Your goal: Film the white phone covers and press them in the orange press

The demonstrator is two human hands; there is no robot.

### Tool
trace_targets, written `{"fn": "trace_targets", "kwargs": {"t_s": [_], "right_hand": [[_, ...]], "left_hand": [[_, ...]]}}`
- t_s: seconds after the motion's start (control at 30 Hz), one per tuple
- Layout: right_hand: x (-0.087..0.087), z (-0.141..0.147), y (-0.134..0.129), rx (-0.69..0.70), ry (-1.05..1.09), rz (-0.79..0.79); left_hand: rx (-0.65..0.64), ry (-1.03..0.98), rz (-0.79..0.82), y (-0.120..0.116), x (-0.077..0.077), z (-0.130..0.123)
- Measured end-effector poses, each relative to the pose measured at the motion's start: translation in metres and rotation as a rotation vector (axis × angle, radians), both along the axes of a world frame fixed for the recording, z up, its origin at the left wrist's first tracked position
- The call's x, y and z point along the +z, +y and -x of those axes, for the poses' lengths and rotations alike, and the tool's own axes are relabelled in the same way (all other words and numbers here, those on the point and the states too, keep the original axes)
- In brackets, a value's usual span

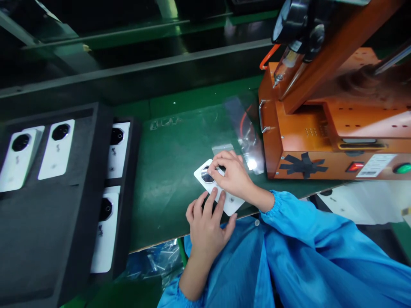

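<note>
**Slick white panel, bare fingers at its edge**

Nearest us, at the near long edge of the white panel (236,206), our left hand (207,224) has its fingers spread, gripping nothing. Our right hand (229,171) curls over the panel's dark disc (207,175), thumb and forefinger drawn together; we cannot tell whether they pinch anything. The panel lies askew on the green tabletop (167,188), near its front edge: uneven pressure could make that smooth, round-cornered sheet skid off. Bare skin could smudge the mirror-like disc, or a nail scratch it. Beyond and right of the panel, thin, shiny clear film (247,139) might cling to it. Farther right of it stands a hard-cornered, painted orange machine (290,137); well left, matte black trays (32,239) hold similar panels (58,156).
</note>
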State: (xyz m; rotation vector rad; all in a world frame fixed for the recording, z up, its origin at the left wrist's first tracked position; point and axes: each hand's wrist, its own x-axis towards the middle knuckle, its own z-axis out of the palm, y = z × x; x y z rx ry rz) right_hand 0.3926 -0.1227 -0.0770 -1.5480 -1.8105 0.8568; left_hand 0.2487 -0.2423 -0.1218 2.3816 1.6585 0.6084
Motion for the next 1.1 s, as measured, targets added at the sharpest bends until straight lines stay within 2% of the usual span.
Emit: {"fn": "trace_targets", "kwargs": {"t_s": [0.33, 0.57, 0.8, 1.1], "right_hand": [[-0.016, 0.003, 0.0, -0.011, -0.076, -0.08], [-0.014, 0.0, 0.002, -0.026, -0.109, -0.088], [-0.017, 0.0, 0.003, -0.05, -0.149, -0.12], [-0.02, 0.0, 0.002, -0.058, -0.192, -0.175]], "left_hand": [[0.018, 0.022, -0.054, 0.0, -0.003, -0.001], [0.021, 0.039, -0.071, 0.001, -0.003, -0.002], [0.04, 0.015, -0.154, 0.003, 0.003, -0.005], [0.027, 0.022, -0.149, 0.003, 0.002, -0.005]]}}
